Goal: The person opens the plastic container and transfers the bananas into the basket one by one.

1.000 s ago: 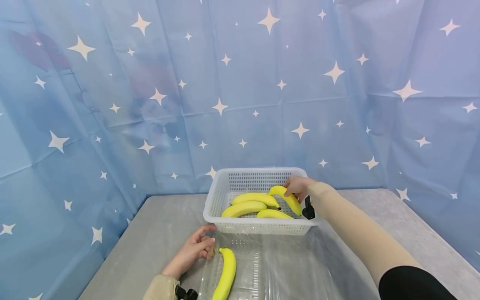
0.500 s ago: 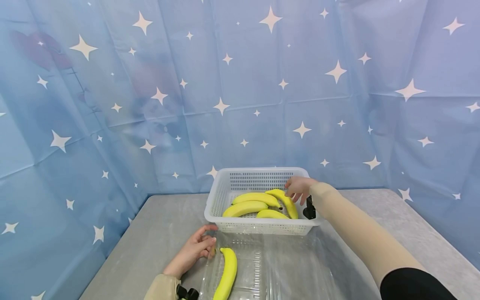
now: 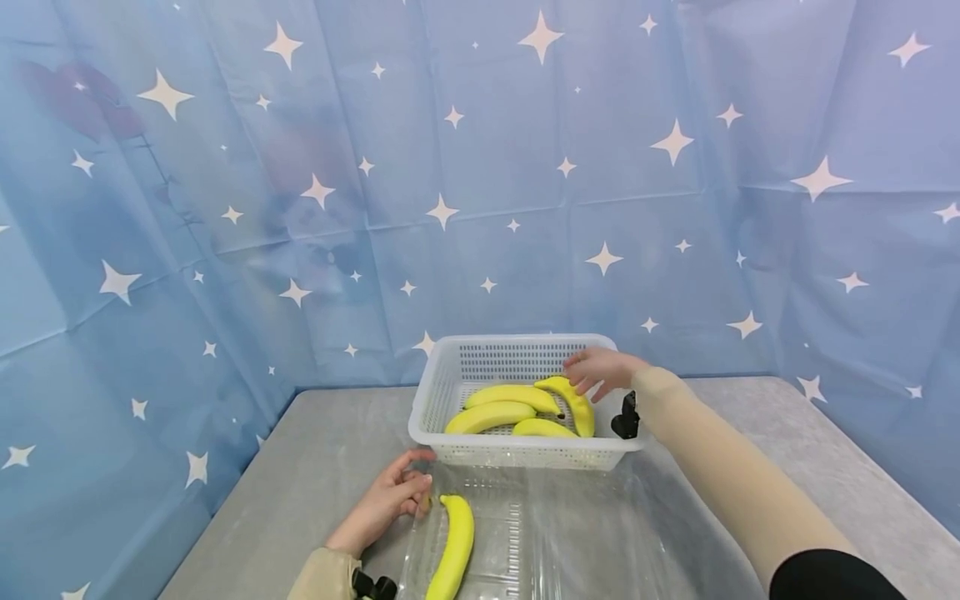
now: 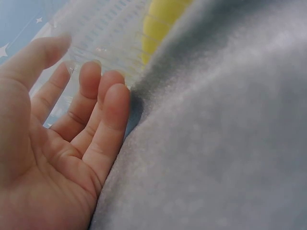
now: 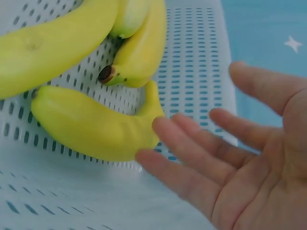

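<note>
My right hand (image 3: 603,369) hovers over the right side of a white perforated basket (image 3: 525,454) with its fingers spread. Its fingertips are right at a curved yellow banana (image 5: 96,124) and hold nothing. More bananas, one of them the front banana (image 3: 543,427), lie to the left of it in the basket. My left hand (image 3: 390,496) rests at the upper left corner of a clear plastic container (image 3: 495,533), fingers loosely bent. In the left wrist view the palm (image 4: 53,182) faces the camera, with nothing gripped. A single banana (image 3: 456,546) lies lengthwise in the container's left part.
The grey tabletop (image 3: 300,483) spreads out on both sides. A blue curtain with white stars (image 3: 450,208) hangs behind and beside it. The basket stands just beyond the clear container, whose right part (image 3: 600,533) is transparent and hard to make out.
The right hand has let go of the rightmost banana, which now lies lower in the basket. Its fingers have spread and it has shifted slightly. The left hand stays where it was.
</note>
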Motion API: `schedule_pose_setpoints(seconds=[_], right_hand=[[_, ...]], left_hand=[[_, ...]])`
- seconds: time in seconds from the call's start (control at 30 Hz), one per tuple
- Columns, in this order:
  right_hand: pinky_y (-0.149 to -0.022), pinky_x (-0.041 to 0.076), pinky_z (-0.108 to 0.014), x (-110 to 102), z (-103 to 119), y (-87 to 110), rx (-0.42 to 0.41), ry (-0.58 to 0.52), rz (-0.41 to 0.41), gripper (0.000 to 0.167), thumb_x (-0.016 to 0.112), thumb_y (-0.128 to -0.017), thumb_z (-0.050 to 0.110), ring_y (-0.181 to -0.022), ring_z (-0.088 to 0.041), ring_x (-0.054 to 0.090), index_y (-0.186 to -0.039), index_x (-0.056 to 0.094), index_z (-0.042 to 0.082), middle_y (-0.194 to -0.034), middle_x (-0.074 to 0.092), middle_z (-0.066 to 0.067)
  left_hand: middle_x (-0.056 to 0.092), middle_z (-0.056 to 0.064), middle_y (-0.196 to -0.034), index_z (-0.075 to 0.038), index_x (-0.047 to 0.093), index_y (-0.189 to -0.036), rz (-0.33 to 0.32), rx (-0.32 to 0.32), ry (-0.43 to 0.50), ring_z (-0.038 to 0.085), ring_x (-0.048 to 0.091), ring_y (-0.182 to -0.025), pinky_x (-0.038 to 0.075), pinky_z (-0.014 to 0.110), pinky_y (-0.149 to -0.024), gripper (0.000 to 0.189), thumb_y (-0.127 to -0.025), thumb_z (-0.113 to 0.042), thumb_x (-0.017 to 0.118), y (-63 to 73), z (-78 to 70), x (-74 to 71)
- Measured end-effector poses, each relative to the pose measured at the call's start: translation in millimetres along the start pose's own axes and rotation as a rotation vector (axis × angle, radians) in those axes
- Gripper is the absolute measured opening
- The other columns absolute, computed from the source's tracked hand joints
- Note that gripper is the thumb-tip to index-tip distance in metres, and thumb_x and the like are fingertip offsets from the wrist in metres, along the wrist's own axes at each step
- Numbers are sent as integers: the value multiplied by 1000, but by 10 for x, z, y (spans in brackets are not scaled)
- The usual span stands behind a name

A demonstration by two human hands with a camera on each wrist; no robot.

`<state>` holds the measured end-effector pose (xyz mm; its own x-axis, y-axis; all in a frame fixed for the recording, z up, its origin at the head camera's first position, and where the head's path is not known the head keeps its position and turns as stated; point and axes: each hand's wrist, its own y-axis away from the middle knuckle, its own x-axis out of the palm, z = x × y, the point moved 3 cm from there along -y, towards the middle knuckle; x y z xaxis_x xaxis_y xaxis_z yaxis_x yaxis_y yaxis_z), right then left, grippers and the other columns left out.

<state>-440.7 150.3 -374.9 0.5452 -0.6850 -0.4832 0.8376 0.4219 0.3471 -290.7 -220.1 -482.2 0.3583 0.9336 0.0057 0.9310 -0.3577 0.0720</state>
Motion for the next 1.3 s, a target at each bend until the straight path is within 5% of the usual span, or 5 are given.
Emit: schedule_pose_setpoints(seconds=[0.37, 0.6, 0.93, 1.3], right_hand=[[-95, 45, -52, -106, -83, 167, -175, -271, 64, 54, 43, -105, 22, -126, -45, 44, -151, 22, 2, -140, 41, -30], [-96, 44, -54, -104, -57, 321, -236, -358, 71, 55, 45, -105, 23, -113, -32, 58, -151, 24, 3, -142, 39, -29], [-97, 42, -56, -145, -139, 509, -338, -463, 47, 50, 41, -106, 23, -127, -46, 43, -151, 27, 4, -141, 42, -27], [-94, 46, -52, 102, -120, 768, -519, -595, 98, 36, 38, -106, 14, -114, -32, 59, -141, 45, 9, -128, 55, -16]], left_hand=[[58, 5, -77, -3, 37, -139, 15, -8, 1, 15, 55, -62, 50, 28, -58, 44, -100, -14, 53, 5, 3, 5], [58, 5, -78, -3, 37, -141, 4, -20, -3, 15, 55, -62, 49, 28, -58, 44, -101, -14, 53, 8, -12, -1], [58, 5, -79, -2, 37, -140, 4, -17, -4, 15, 56, -62, 50, 28, -58, 45, -100, -14, 54, 5, -5, 16], [58, 4, -81, -1, 37, -140, 0, -6, 5, 13, 57, -63, 50, 27, -59, 44, -100, -12, 53, 12, -1, 22]])
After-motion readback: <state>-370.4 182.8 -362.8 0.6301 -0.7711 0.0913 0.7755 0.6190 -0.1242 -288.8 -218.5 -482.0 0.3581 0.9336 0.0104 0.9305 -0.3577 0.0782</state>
